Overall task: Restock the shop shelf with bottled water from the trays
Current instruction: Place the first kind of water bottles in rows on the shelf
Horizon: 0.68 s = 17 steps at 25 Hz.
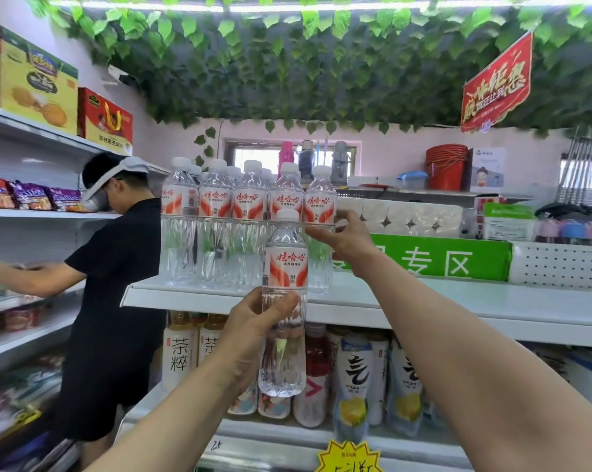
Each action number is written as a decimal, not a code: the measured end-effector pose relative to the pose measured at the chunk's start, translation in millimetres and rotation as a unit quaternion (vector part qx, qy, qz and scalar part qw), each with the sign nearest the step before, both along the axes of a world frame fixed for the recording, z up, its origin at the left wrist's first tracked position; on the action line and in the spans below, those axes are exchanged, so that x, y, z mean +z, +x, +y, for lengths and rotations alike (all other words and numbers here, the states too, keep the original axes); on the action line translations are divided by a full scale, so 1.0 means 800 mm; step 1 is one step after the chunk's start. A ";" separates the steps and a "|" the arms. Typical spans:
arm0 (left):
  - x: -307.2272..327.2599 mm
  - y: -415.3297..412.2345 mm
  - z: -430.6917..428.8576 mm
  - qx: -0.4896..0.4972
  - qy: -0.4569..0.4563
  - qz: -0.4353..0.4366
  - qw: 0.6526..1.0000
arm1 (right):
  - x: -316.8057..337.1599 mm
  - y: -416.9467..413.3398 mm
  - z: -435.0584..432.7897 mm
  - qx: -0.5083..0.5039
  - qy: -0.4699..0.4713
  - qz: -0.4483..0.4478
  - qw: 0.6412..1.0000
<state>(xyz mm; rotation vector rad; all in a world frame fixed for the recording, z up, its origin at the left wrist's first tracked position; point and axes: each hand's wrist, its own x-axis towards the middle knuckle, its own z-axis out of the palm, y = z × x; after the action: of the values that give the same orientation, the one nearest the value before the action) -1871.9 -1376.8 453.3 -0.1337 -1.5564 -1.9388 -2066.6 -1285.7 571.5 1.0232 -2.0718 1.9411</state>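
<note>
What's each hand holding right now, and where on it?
Left hand grips a water bottle round its clear body, just below the label. Right hand pinches the end bottle on the shelf at its label's lower edge.

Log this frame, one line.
left hand: holds clear plastic white-capped water bottle, upright | right hand: holds rightmost shelved bottle | white shelf: partly stocked

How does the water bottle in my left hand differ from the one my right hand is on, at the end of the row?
The held bottle is in the air before the shelf; the end bottle stands on it. The left hand grips the held bottle below its label; the right hand holds the end bottle at label height. Both are upright, with the same white caps and labels.
</note>
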 end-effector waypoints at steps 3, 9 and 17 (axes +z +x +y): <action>0.001 -0.004 0.006 0.002 0.003 -0.003 1.000 | 0.000 0.000 -0.001 -0.001 -0.002 -0.001 1.000; 0.000 0.000 0.018 -0.022 0.013 -0.002 1.000 | -0.008 0.021 0.021 -0.004 -0.003 -0.023 1.000; 0.002 0.007 0.054 -0.014 0.007 -0.015 1.000 | -0.043 0.137 0.102 0.159 0.028 -0.097 0.982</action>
<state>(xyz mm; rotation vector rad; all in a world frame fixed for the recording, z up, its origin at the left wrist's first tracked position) -1866.3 -1333.8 455.0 -0.1221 -1.5674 -1.9822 -1956.7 -1203.9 537.0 1.2961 -2.1853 2.2242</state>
